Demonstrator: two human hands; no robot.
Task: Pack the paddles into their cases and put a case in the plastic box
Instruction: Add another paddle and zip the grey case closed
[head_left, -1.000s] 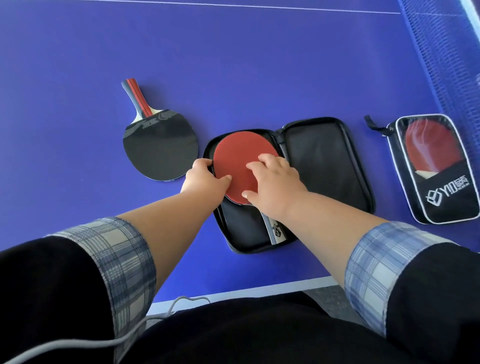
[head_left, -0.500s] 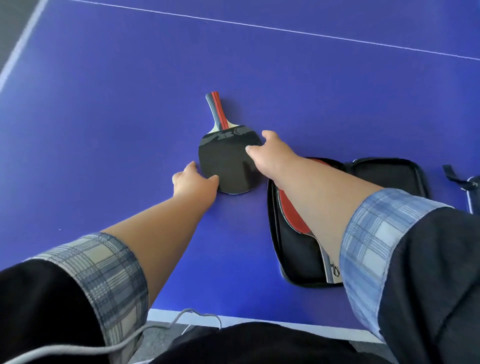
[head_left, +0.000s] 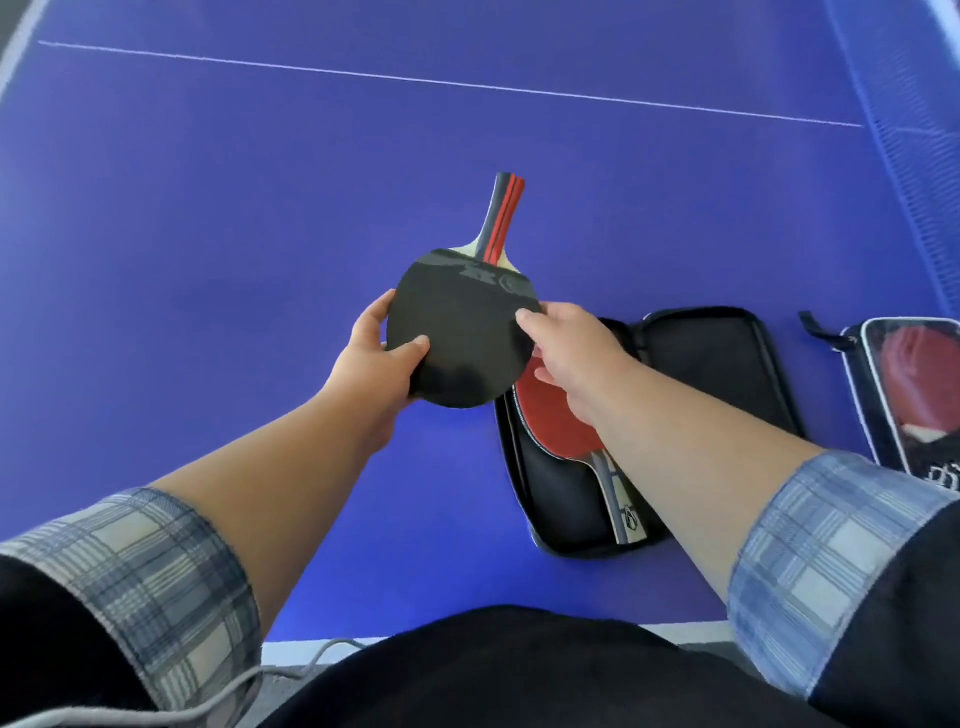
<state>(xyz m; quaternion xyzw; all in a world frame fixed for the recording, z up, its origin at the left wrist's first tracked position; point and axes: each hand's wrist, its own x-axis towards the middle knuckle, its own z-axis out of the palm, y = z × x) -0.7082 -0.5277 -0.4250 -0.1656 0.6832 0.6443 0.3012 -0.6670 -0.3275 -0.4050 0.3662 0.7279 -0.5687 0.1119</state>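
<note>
A black-faced paddle (head_left: 462, 322) with a red and dark handle pointing away is lifted off the blue table. My left hand (head_left: 379, 358) grips its left edge and my right hand (head_left: 571, 348) pinches its right edge. Just right of it lies an open black case (head_left: 717, 374), with a red-faced paddle (head_left: 550, 415) resting in its near half, handle toward me. My right forearm hides part of that paddle and case. A second, closed case (head_left: 909, 395) with a clear window showing a red paddle lies at the far right.
The blue table-tennis table (head_left: 208, 234) spreads out to the left and ahead, crossed by a white line. The net (head_left: 904, 130) runs along the right edge. The table's near edge (head_left: 311, 644) is close to my body. No plastic box is in view.
Both hands left the red paddle in the open case, reached left to the black paddle and took its edges. It is now lifted and shifted right, beside the case.
</note>
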